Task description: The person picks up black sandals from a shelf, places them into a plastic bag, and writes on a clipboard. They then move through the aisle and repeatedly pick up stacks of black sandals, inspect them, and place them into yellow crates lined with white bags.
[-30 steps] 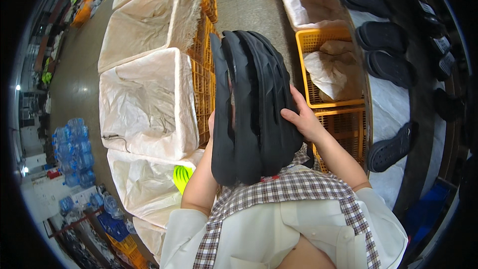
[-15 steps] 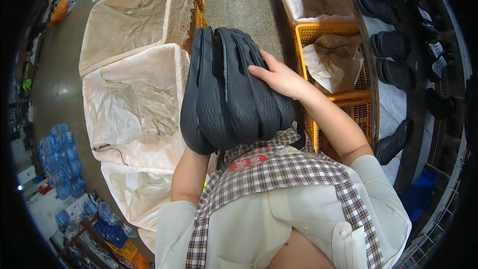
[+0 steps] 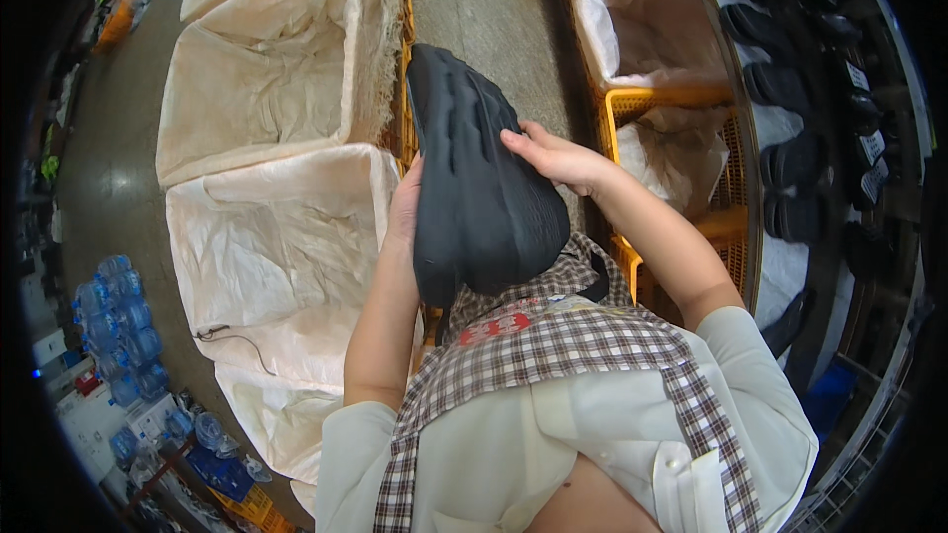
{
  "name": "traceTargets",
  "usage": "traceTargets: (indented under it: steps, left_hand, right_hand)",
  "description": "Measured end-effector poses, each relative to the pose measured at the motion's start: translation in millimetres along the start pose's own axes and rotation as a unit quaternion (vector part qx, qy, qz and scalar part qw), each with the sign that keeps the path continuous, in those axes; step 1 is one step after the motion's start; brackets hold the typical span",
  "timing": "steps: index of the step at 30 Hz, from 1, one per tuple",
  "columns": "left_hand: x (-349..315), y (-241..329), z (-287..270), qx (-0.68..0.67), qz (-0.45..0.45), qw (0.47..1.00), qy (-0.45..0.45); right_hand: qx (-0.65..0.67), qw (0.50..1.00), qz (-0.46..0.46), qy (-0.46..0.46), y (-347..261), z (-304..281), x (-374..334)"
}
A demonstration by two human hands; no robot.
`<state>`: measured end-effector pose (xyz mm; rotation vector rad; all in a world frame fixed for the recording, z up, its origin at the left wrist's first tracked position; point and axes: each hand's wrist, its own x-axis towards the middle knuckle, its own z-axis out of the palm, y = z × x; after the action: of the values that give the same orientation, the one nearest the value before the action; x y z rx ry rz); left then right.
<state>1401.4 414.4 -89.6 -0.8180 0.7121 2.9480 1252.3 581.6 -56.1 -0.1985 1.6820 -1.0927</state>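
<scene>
A bundle of several black moulded shoes is held together between my two hands in front of my apron, blurred by motion. My left hand is closed against the bundle's left side, its fingertips hidden behind the shoes. From the right, my right hand grips the bundle, with the thumb on top and the other fingers partly out of sight. Just left of the shoes stands a crate with a pale cloth liner.
More lined crates run along the left. On the right, a yellow plastic crate holds a crumpled liner, beside a shelf row of black shoes. Water bottles stand at the far left. A floor aisle lies ahead between the crates.
The bundle has turned and is now squeezed narrower, seen more from one side. My left hand, hidden before, shows at its left side. The crates have shifted slightly downward in view.
</scene>
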Motion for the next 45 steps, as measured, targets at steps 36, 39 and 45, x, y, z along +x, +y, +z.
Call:
traceTargets:
  steps: [36,39,45]
  left_hand:
    - [648,515,250,0.503,0.412,0.743,0.157]
    - [728,614,256,0.637,0.362,0.679,0.046]
    - [880,702,270,0.612,-0.303,0.714,-0.156]
  right_hand:
    - [0.261,0.907,-0.129,-0.306,-471,-410,573]
    - [0.297,0.905,-0.024,-0.304,-506,-446,624]
    - [0.062,0.891,-0.08,-0.444,-588,-522,724]
